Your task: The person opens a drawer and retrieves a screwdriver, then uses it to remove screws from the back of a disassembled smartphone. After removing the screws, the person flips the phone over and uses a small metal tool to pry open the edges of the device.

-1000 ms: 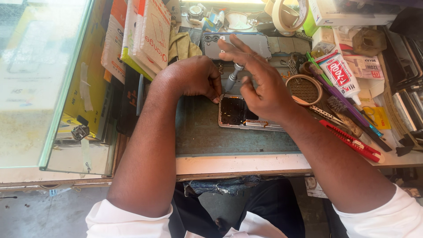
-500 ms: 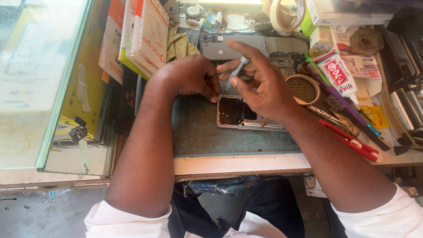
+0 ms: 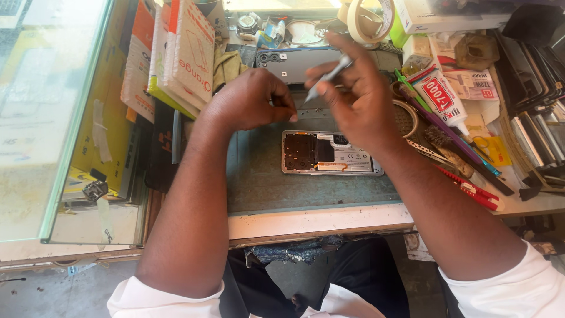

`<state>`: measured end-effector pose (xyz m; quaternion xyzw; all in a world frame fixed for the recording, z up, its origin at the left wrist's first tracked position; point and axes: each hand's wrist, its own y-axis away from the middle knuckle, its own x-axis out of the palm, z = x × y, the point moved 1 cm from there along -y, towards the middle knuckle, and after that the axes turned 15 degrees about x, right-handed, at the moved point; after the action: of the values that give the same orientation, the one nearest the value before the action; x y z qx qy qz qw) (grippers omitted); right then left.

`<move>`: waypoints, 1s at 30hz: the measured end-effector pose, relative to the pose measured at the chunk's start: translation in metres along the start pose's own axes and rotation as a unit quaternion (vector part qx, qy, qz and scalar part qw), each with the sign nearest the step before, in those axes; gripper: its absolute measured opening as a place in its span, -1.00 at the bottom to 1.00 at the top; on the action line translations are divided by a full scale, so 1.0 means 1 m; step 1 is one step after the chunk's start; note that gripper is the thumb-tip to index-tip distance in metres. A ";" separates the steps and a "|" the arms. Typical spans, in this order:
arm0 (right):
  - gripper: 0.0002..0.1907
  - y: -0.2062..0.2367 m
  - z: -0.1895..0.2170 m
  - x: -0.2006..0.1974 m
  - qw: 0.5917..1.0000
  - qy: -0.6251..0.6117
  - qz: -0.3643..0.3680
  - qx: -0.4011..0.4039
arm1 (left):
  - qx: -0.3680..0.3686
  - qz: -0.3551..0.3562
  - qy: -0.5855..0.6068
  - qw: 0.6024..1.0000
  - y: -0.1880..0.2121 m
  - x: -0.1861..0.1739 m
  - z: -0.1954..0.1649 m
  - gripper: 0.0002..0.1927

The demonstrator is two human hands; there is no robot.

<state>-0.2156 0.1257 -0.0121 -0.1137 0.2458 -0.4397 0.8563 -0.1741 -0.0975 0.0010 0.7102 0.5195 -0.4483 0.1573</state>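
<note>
Grey mat (image 3: 259, 182) | opened phone (image 3: 329, 153) | right hand (image 3: 359, 100) pinching metal tool (image 3: 328, 76)

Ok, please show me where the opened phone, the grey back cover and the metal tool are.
opened phone (image 3: 332, 152), head view, middle of its exposed inside.
grey back cover (image 3: 294, 63), head view, flat grey surface.
metal tool (image 3: 329, 76), head view, mid-shaft, in right hand (image 3: 359, 97).

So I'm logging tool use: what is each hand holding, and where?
Right hand pinches a slim silver tool near its upper end; left hand is curled, contents cannot be told.
</note>
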 end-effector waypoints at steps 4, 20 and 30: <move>-0.46 -0.002 -0.010 -0.018 0.997 0.025 -0.062 -0.025 | 0.093 -0.067 -0.029 0.993 -0.010 0.020 0.004 -0.87; -0.41 0.007 0.016 -0.005 0.992 0.052 0.115 0.028 | -0.152 0.133 -0.020 0.979 0.005 -0.009 -0.022 -0.69; -0.46 0.006 0.024 -0.005 0.984 0.128 0.128 0.003 | -0.165 0.135 -0.022 0.977 0.005 -0.010 -0.027 -0.71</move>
<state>-0.2010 0.1327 0.0073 -0.0216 0.3644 -0.3381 0.8674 -0.1574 -0.0872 0.0225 0.7280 0.4823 -0.3466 0.3425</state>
